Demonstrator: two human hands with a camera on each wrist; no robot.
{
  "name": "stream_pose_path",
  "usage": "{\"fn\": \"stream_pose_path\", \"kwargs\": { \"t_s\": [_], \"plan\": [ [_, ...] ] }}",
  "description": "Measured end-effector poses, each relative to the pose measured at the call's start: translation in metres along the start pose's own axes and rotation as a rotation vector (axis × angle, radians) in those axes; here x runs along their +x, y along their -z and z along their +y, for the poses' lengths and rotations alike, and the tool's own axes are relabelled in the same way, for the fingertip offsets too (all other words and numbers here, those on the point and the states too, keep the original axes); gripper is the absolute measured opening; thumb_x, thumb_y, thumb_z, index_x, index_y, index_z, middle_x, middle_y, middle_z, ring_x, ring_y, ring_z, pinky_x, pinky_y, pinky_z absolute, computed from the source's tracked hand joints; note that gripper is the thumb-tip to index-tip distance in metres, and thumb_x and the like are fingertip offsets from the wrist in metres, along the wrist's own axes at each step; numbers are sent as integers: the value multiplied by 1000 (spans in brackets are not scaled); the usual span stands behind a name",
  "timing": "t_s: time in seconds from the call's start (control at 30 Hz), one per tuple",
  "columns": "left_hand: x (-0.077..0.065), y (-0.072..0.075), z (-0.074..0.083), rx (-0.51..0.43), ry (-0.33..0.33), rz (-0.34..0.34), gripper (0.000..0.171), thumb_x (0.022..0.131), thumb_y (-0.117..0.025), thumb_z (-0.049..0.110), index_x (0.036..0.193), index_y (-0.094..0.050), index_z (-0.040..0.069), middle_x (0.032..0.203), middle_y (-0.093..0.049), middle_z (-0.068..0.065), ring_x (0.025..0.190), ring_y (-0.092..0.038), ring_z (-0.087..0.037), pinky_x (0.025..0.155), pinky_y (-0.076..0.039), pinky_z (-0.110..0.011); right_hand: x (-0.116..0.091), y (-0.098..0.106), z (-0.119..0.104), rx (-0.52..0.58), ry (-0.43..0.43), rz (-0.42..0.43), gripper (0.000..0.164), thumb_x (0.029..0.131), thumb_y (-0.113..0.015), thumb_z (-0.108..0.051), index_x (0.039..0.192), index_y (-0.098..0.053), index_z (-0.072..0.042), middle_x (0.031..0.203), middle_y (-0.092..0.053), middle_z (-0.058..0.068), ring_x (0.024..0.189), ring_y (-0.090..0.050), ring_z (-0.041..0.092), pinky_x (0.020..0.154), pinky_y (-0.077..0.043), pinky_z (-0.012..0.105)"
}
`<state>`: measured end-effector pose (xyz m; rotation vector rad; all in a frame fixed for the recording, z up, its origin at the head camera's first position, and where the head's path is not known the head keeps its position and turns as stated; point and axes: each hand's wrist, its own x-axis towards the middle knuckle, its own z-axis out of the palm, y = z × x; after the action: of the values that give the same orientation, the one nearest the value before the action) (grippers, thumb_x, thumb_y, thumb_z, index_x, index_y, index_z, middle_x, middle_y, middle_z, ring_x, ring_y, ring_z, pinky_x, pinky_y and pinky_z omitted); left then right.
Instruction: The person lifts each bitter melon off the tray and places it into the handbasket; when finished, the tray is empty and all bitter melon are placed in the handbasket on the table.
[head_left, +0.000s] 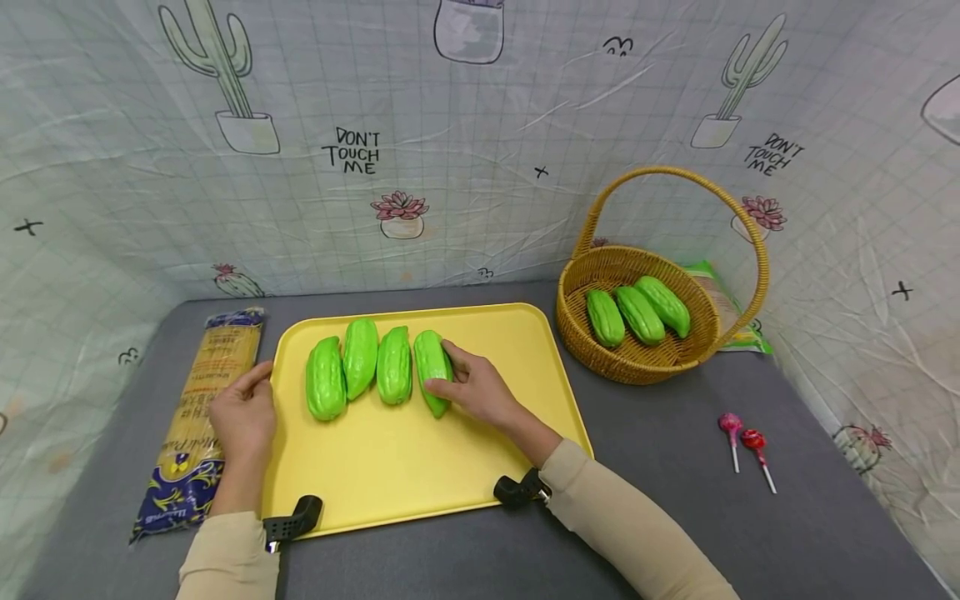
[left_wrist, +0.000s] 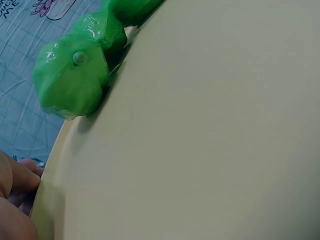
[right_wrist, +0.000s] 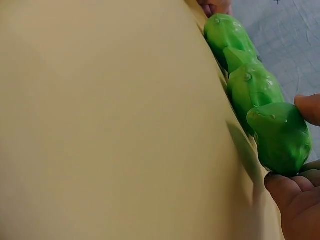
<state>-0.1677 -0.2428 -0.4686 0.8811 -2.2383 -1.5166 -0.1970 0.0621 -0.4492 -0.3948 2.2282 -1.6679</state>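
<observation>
Several green ridged gourds (head_left: 394,365), glossy and upright in the head view, form a row on a yellow tray (head_left: 390,467). My right hand (head_left: 480,387) pinches the rightmost gourd (head_left: 431,358), thumb on its near side and fingers on its far right side. In the right wrist view that gourd (right_wrist: 282,137) sits between thumb and fingers, a shadow below it on the tray. At the tray's left rim, my left hand (head_left: 246,412) holds the edge with bent fingers. The left wrist view shows its fingers (left_wrist: 22,180) against the rim, near the leftmost gourd (left_wrist: 70,75).
A wicker basket (head_left: 600,357) with a tall handle holds three more green gourds (head_left: 637,312). Behind it lies a green-edged packet (head_left: 738,337). Two lollipops (head_left: 753,440) lie at right. A spaghetti packet (head_left: 198,408) lies left of the tray. Patterned cloth (head_left: 480,167) hangs behind the table.
</observation>
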Motion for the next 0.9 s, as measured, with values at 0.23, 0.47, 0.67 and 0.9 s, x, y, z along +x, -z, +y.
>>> {"fn": "stream_pose_path", "kwargs": {
  "t_s": [0.23, 0.47, 0.67, 0.9],
  "plan": [
    [0, -1, -2, 0, 7, -4, 37, 108, -45, 14, 140, -63, 10, 145, -61, -12, 136, -57, -27, 111, -51, -38, -3, 3, -1, 8, -3, 0, 81, 98, -69, -23, 162, -22, -6, 169, -26, 14, 151, -38, 27, 118, -43, 39],
    [0, -1, -1, 3, -3, -5, 37, 108, -45, 15, 140, -64, 11, 146, -60, -12, 136, -57, -27, 111, -51, -37, -9, 9, -6, 59, 27, -4, 81, 99, -69, -21, 162, -21, -5, 168, -27, 15, 149, -40, 28, 115, -46, 37],
    [-1, -1, 0, 4, -14, -7, 37, 108, -45, 15, 139, -64, 10, 146, -60, -12, 136, -57, -28, 110, -51, -38, -14, 18, -12, 85, 39, -1, 81, 99, -69, -19, 163, -20, -6, 167, -29, 15, 149, -41, 27, 114, -47, 36],
    [0, -1, 0, -2, 8, -1, 37, 108, -45, 16, 140, -63, 10, 148, -59, -11, 136, -57, -25, 111, -51, -35, -18, 32, -14, 81, 42, 6, 82, 100, -68, -22, 163, -18, -7, 168, -29, 14, 149, -42, 26, 115, -47, 37]
  ]
}}
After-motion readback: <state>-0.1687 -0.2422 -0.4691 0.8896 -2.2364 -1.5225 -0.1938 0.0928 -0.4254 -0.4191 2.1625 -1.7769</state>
